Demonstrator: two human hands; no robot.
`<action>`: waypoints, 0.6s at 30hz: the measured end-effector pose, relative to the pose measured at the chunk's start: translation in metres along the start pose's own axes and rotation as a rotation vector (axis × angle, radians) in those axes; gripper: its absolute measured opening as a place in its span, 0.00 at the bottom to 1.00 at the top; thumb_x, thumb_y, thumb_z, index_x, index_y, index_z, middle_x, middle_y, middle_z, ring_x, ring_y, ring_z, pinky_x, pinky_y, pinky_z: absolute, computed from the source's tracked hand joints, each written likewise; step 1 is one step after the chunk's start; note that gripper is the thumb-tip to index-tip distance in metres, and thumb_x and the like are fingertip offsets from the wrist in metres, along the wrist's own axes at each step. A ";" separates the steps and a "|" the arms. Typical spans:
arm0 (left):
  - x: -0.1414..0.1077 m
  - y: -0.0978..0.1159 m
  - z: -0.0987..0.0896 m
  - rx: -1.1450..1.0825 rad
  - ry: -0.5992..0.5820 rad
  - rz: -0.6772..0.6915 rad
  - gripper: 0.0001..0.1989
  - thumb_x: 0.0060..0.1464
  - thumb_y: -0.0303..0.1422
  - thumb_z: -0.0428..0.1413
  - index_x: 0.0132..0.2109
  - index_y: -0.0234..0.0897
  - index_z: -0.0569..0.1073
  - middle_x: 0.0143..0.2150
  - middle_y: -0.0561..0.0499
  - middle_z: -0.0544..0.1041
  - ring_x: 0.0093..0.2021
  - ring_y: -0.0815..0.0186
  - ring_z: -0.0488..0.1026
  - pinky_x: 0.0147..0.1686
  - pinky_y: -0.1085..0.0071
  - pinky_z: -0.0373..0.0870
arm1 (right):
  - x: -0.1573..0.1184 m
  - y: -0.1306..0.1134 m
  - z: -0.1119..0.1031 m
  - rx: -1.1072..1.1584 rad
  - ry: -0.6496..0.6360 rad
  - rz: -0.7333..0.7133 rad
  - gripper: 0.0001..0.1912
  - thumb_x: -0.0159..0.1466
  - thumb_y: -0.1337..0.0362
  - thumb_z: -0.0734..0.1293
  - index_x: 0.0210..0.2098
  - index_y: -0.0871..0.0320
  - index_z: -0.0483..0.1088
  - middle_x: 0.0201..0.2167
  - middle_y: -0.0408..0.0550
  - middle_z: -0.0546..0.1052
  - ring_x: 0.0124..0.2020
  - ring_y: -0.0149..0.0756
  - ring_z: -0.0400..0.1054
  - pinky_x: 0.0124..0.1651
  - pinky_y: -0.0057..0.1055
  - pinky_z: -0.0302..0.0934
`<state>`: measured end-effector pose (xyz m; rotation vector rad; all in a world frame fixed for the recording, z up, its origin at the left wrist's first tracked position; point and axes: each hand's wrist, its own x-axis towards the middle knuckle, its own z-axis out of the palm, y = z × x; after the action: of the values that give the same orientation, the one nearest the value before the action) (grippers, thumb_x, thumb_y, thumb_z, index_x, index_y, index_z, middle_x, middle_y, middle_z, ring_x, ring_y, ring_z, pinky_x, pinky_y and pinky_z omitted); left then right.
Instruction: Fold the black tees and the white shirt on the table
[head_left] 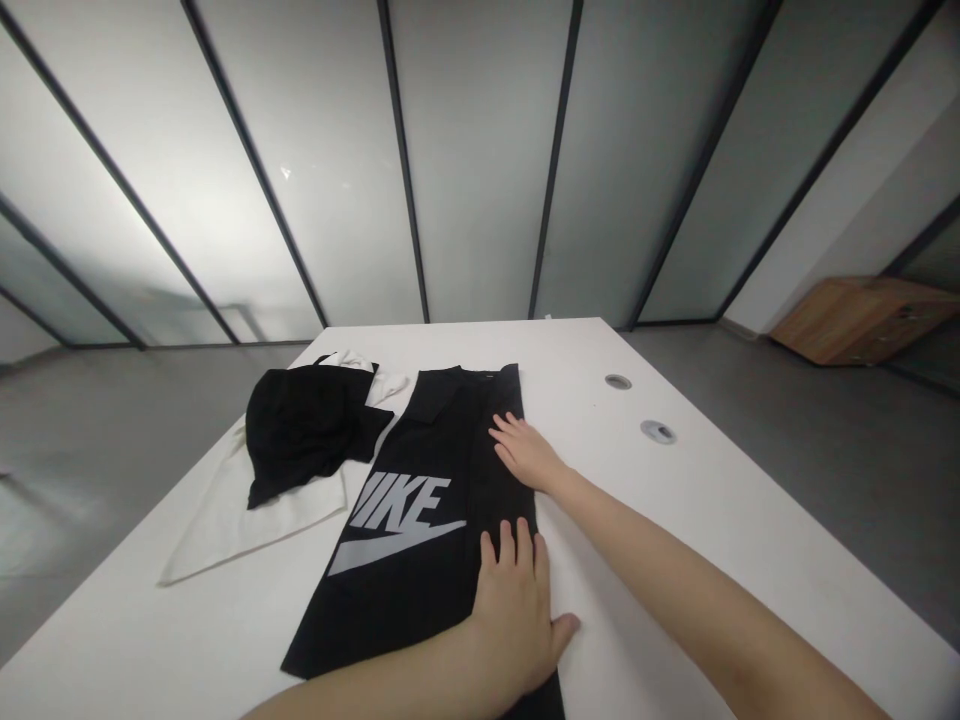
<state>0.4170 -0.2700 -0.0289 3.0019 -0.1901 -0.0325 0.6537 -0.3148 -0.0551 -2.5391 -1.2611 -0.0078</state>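
On the white bench (712, 560), a black shirt (439, 590), its near end cut off by the frame, lies at centre under the left hand (516, 600), fingers slightly spread, and the right hand (525, 450), fingers spread, at one o'clock.

left hand (516, 610) lay palm down, fingers pointing forward — thumb out to the side, right hand (526, 455) farther forward, palm down, fingers slightly spread — both forearms reached inward

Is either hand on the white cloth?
No, the left hand and right hand both rest on the black garment with the grey print.
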 end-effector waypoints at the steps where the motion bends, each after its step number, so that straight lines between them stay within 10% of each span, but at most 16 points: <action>1: 0.001 0.001 -0.009 -0.008 -0.033 -0.002 0.39 0.66 0.59 0.46 0.69 0.35 0.72 0.70 0.30 0.70 0.68 0.34 0.66 0.62 0.36 0.64 | -0.007 -0.001 0.000 0.041 -0.004 -0.019 0.28 0.76 0.58 0.53 0.70 0.59 0.67 0.76 0.54 0.60 0.77 0.51 0.50 0.76 0.52 0.47; 6: 0.041 -0.007 -0.047 -0.049 -0.092 -0.057 0.20 0.70 0.39 0.47 0.49 0.32 0.81 0.42 0.35 0.82 0.44 0.49 0.80 0.45 0.52 0.74 | -0.029 0.003 -0.005 0.335 0.130 0.031 0.25 0.76 0.59 0.54 0.61 0.54 0.76 0.64 0.53 0.76 0.66 0.47 0.69 0.71 0.50 0.60; 12: 0.095 -0.035 -0.004 0.009 0.211 -0.162 0.25 0.68 0.34 0.49 0.67 0.30 0.71 0.70 0.33 0.70 0.72 0.44 0.63 0.68 0.46 0.60 | -0.024 0.012 -0.012 0.392 0.306 0.048 0.22 0.74 0.64 0.55 0.55 0.56 0.78 0.53 0.54 0.81 0.56 0.42 0.74 0.64 0.45 0.67; 18: 0.084 -0.043 0.031 -0.008 0.219 -0.153 0.35 0.70 0.41 0.46 0.76 0.26 0.58 0.76 0.34 0.60 0.77 0.45 0.54 0.73 0.46 0.54 | -0.011 0.013 0.004 0.097 0.057 0.031 0.28 0.75 0.60 0.55 0.68 0.61 0.70 0.72 0.58 0.67 0.74 0.50 0.58 0.75 0.50 0.52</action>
<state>0.5051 -0.2427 -0.0667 2.9759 0.0618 0.2773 0.6568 -0.3299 -0.0646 -2.4578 -1.1714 -0.0112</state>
